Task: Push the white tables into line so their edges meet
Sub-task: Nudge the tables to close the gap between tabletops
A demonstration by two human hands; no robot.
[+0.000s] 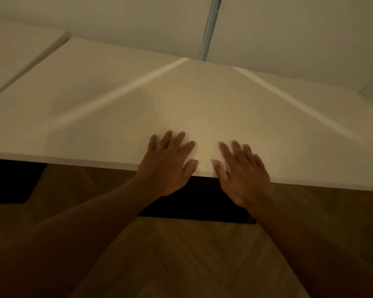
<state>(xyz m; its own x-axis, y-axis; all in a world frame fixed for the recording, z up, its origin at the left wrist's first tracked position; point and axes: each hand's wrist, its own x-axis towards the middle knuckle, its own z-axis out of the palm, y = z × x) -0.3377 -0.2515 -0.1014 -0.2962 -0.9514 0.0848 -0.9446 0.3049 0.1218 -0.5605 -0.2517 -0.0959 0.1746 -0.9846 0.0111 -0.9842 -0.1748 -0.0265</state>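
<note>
Head view shows two white worktops — a second worktop (11,59) at far left, just beside the main worktop (121,100), a thin seam between them. Its long axis runs left to right. Left hand (168,166) and right hand (241,175) lie flat, fingers spread — gripping nothing, on its near edge.

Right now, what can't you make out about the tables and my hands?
- Head view: the near table's ends are cut off by the frame edges.
- Its legs are hidden under the top.
- The second table shows only a corner, far left.
- The fingers of the left hand and right hand are motion-blurred.
</note>
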